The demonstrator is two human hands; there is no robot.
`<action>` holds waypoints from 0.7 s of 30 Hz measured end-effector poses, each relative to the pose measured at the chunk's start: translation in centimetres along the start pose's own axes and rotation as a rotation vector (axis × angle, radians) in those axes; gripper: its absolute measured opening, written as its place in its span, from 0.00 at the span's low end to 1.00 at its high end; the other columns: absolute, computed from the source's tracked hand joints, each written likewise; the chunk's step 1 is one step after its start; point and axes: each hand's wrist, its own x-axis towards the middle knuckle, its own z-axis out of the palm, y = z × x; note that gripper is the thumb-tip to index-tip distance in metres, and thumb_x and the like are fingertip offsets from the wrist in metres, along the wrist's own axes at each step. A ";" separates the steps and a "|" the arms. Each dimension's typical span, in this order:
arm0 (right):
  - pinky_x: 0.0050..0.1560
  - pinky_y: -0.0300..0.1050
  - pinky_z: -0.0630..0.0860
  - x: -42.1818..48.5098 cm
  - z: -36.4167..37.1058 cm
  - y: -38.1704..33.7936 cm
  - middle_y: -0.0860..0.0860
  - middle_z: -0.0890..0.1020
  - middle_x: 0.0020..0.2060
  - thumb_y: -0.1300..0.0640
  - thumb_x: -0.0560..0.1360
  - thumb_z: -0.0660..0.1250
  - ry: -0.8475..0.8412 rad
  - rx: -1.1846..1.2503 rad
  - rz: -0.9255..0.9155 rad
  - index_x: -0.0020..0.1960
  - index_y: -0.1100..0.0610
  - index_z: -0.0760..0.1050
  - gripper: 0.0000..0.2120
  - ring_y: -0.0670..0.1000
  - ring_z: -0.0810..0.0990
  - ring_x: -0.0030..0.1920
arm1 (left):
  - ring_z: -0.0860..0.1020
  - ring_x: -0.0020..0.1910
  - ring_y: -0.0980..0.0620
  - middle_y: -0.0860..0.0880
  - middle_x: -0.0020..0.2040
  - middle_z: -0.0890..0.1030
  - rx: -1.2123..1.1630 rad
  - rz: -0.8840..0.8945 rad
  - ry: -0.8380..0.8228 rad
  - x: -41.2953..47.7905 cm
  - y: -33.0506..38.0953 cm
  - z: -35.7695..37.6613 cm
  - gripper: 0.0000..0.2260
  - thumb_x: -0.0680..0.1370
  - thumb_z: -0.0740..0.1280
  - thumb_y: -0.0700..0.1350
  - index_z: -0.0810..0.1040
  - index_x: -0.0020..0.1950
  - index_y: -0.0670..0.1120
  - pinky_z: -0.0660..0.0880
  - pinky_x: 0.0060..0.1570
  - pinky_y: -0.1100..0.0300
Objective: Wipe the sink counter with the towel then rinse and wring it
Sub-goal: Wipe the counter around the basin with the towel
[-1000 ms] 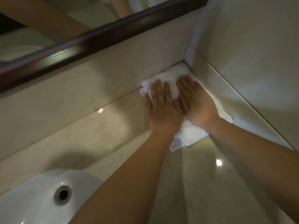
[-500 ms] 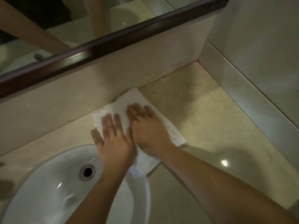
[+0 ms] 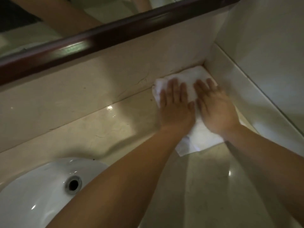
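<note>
A white towel (image 3: 201, 137) lies flat on the beige marble counter (image 3: 98, 129), pushed into the back right corner where the backsplash meets the side wall. My left hand (image 3: 174, 111) presses palm-down on the towel's left part with the fingers stretched out. Right beside it, my right hand (image 3: 215, 111) presses flat on the right part. Both hands cover most of the towel's middle. The white sink basin (image 3: 32, 198) with its drain (image 3: 73, 185) sits at the lower left, apart from the towel.
A beige backsplash (image 3: 82, 89) runs along the back under a dark wooden mirror frame (image 3: 115, 35). A pale side wall with a low ledge (image 3: 246, 92) closes the counter on the right. No tap is in view.
Both hands have slid the towel from beside the sink rim back to the right, into the far corner. A second ago the towel was in that same corner.
</note>
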 end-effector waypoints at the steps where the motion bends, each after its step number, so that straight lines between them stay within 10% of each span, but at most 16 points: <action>1: 0.73 0.63 0.68 0.2 0.0 0.2 0.61 0.73 0.76 0.53 0.84 0.50 -0.008 -0.013 -0.002 0.77 0.63 0.68 0.26 0.65 0.67 0.78 | 0.44 0.84 0.43 0.41 0.84 0.47 0.009 -0.004 -0.016 0.3 0.3 0.1 0.29 0.85 0.50 0.55 0.51 0.83 0.43 0.42 0.81 0.43; 11: 0.79 0.63 0.62 -2.0 0.3 -7.8 0.60 0.68 0.79 0.51 0.85 0.46 -0.016 0.033 0.010 0.80 0.62 0.64 0.28 0.63 0.61 0.81 | 0.39 0.83 0.47 0.44 0.84 0.40 0.030 -0.059 -0.118 -5.9 -4.8 -2.7 0.28 0.86 0.47 0.53 0.43 0.84 0.44 0.37 0.80 0.47; 17: 0.78 0.60 0.63 -4.1 1.1 -18.1 0.57 0.67 0.80 0.52 0.85 0.51 -0.028 0.147 -0.150 0.80 0.59 0.66 0.25 0.60 0.63 0.81 | 0.55 0.83 0.43 0.40 0.82 0.60 0.103 -0.133 0.103 -16.4 -13.6 -5.2 0.27 0.86 0.52 0.55 0.61 0.82 0.44 0.48 0.80 0.38; 21: 0.67 0.59 0.73 -2.7 0.1 -16.3 0.55 0.74 0.76 0.44 0.84 0.58 -0.026 0.100 -0.300 0.77 0.55 0.72 0.26 0.61 0.73 0.74 | 0.47 0.83 0.41 0.41 0.83 0.55 -0.231 -0.562 0.186 -21.4 -12.7 -5.9 0.33 0.81 0.60 0.60 0.56 0.81 0.48 0.43 0.78 0.40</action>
